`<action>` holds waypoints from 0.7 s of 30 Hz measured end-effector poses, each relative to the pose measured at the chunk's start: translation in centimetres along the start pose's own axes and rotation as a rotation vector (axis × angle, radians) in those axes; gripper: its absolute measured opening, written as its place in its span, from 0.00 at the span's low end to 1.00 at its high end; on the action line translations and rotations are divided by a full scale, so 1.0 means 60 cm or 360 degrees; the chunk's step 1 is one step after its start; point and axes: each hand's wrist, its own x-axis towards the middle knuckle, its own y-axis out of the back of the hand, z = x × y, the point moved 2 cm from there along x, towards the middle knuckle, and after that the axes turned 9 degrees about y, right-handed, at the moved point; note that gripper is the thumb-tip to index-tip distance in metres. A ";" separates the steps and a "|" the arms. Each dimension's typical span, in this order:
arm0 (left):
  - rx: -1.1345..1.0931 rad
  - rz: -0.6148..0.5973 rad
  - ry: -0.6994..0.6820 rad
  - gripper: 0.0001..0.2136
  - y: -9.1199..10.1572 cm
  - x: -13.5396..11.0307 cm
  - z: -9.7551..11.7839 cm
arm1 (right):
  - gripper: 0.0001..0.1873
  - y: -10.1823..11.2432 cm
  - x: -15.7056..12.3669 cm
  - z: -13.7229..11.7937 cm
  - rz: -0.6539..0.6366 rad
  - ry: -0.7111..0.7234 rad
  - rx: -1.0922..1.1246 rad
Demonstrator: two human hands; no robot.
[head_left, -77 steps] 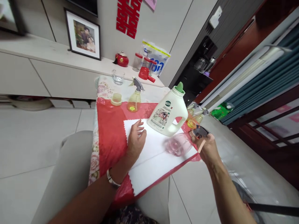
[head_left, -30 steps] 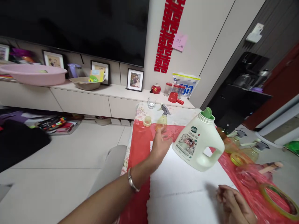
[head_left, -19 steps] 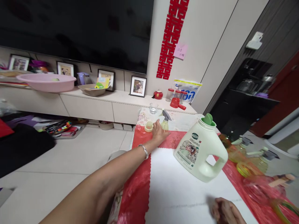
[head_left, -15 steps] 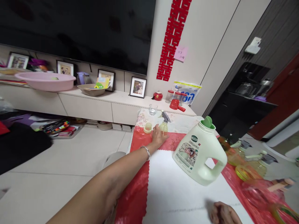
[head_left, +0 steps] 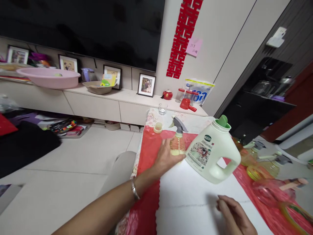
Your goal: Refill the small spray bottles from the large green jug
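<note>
My left hand (head_left: 165, 157), with a bangle on its wrist, is wrapped round a clear spray bottle (head_left: 178, 143). Some pale yellow liquid shows low in the bottle, under a grey trigger head. Just right of it stands a large light-green detergent jug (head_left: 212, 151) with a green spout on top and no cap. A small pale-yellow cup-like cap (head_left: 157, 127) lies on the red cover, beyond my left hand. Low on the right, my right hand (head_left: 236, 215) hovers over the white sheet (head_left: 186, 199), fingers curled in and nothing visible in them.
More spray bottles (head_left: 271, 169) stand at the right edge, near a transparent pink bowl-like thing (head_left: 271, 192). A glass cup (head_left: 162, 109) is at the table's far end. Behind, a low cabinet (head_left: 95, 106) bears a pink basin (head_left: 50, 78) and a red scoop (head_left: 186, 104).
My left hand has drawn the spray bottle nearer, from the far part of the red cover to beside the jug. My right hand has risen slightly and its fingers have loosened a little.
</note>
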 end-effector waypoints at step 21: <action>-0.1516 -0.1073 0.0278 0.20 0.039 -0.120 0.030 | 0.50 -0.161 -0.107 -0.092 -0.0754 -0.0800 0.1481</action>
